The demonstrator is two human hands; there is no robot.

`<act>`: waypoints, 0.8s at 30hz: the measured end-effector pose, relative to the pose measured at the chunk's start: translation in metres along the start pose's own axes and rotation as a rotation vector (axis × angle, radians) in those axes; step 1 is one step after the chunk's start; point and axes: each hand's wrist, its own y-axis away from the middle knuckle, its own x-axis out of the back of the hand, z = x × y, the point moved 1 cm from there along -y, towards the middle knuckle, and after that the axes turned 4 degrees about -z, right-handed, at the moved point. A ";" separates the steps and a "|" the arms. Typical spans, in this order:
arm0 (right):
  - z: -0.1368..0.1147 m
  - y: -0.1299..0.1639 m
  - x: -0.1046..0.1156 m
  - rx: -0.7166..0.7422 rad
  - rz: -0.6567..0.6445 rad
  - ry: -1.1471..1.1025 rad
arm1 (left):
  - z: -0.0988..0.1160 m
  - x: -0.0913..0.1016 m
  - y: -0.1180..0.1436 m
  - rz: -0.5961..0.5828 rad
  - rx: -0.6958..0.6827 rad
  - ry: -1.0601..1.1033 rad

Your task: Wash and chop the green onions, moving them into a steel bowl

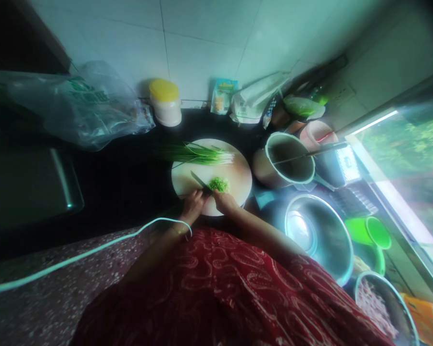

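Observation:
On a round white cutting board [187,178], a small heap of chopped green onions [218,183] lies near the front middle. My right hand [226,202] is closed at the knife's handle end, beside the heap. The knife [198,179] points up and to the left, its dark blade low over the board. My left hand [194,205] has its fingers bent together against the lower side of the blade; its fingertips are partly hidden. Behind the knife, a bunch of whole green onions [205,156] lies across the board, white ends right, green tops past the left edge.
At the back stand a yellow-lidded jar [165,103], a plastic bag [94,108] and a small pouch [223,96]. To the right are a deep pot [267,166], a large metal basin [332,240], a green cup [368,231] and a bowl of pale pieces [377,307]. A white cord [94,254] reaches my left wrist.

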 end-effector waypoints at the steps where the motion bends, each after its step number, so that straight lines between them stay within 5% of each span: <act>1: 0.004 0.000 0.002 0.007 0.005 -0.012 | -0.001 0.003 0.002 0.013 -0.011 -0.008; 8: 0.027 0.012 0.019 -0.060 0.028 0.012 | 0.005 -0.002 -0.013 -0.025 -0.035 -0.021; 16: 0.013 0.033 0.015 -0.094 0.030 0.034 | 0.012 -0.002 -0.017 -0.045 -0.009 -0.008; 24: 0.006 0.018 0.013 -0.089 -0.029 0.061 | 0.008 -0.012 -0.019 0.005 0.115 0.035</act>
